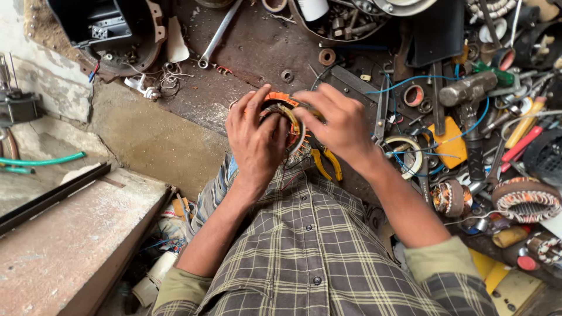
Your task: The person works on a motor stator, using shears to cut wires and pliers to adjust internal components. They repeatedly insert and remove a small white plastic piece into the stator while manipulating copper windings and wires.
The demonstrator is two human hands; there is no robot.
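Both hands closed on a round motor stator with orange insulation and copper windings [285,122], held near the front edge of the cluttered dark metal bench [246,52]. Left hand [256,140] gripping the stator's near-left rim; right hand [338,120] pinching its top with fingertips. Yellow-handled pliers [328,164] just beside, under the right wrist. Steel hammer [468,99] well apart, toward the right edge; chrome spanner [218,35] near the back edge.
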